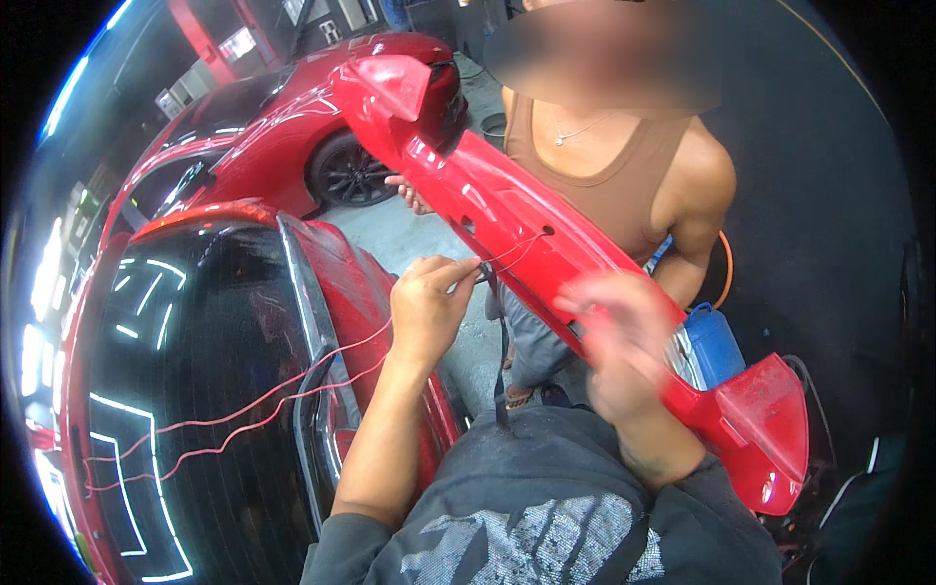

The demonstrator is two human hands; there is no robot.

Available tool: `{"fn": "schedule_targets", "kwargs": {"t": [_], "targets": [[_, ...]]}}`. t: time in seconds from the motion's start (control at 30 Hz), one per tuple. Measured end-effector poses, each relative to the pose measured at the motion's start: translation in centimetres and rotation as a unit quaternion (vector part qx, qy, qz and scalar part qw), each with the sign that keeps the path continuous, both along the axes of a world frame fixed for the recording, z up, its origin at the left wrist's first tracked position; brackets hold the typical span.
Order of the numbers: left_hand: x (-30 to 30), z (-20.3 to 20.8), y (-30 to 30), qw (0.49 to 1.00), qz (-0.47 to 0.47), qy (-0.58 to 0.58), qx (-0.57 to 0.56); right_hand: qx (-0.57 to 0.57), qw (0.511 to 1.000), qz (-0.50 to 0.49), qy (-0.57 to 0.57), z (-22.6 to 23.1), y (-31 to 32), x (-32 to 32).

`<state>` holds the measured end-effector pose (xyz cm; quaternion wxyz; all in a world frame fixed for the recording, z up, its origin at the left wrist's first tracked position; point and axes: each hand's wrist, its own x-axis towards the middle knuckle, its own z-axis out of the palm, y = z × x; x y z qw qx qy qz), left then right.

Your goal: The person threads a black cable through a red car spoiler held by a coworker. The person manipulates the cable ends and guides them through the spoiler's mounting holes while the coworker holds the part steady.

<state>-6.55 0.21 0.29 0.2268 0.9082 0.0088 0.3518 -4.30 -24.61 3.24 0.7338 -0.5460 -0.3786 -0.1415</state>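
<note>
A long glossy red car spoiler (575, 239) slants across the middle, its underside with small holes turned partly toward me. My left hand (429, 302) is closed, thumb and fingertips pinching a small black piece (485, 272) beside the spoiler's edge. From there thin red wire (522, 252) reaches a hole in the spoiler. More red wire (263, 390) trails from my left wrist over the car's rear glass. My right hand (624, 336) is smeared by motion in front of the spoiler's lower half, so its fingers are unclear. A co-worker's hand (414, 195) is by the spoiler's far edge.
The co-worker (595, 146) in a brown tank top stands across the spoiler. On the left is a red car's dark rear window (205, 322), with another red car (292, 127) behind it. A blue container (717, 346) and an orange hose (727, 273) are at the right.
</note>
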Motion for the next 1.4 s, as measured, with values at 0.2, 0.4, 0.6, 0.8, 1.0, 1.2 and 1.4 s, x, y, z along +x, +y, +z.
{"fn": "schedule_targets", "kwargs": {"t": [0.2, 0.4, 0.6, 0.8, 1.0, 1.2, 1.4], "targets": [[-0.3, 2.6, -1.4, 0.997, -0.018, -0.032, 0.064, -0.111, 0.927, 0.132, 0.332, -5.7, 6.9, 4.5], [-0.4, 2.7, -2.0, 0.998, -0.023, -0.008, 0.066, -0.029, 0.854, 0.293, 0.430, -6.0, 6.9, 6.1], [-0.4, 1.5, -1.9, 0.998, -0.006, 0.000, 0.059, -0.012, 0.829, 0.337, 0.446, -7.2, 6.5, 7.1], [-0.5, 0.2, -2.9, 1.000, 0.005, 0.015, -0.010, -0.009, 0.835, 0.334, 0.438, -7.2, 6.1, 6.9], [-0.8, 1.1, -3.3, 0.957, 0.012, 0.186, -0.224, -0.107, 0.873, 0.262, 0.397, -10.6, 6.3, 6.7], [-1.1, 1.1, -2.2, 0.929, 0.029, 0.243, -0.278, -0.110, 0.936, 0.153, 0.297, -10.9, 10.2, 6.7], [-0.7, 2.0, -1.4, 0.871, -0.006, 0.249, -0.424, 0.030, 0.897, 0.199, 0.393, -9.3, 11.1, 5.8]]}}
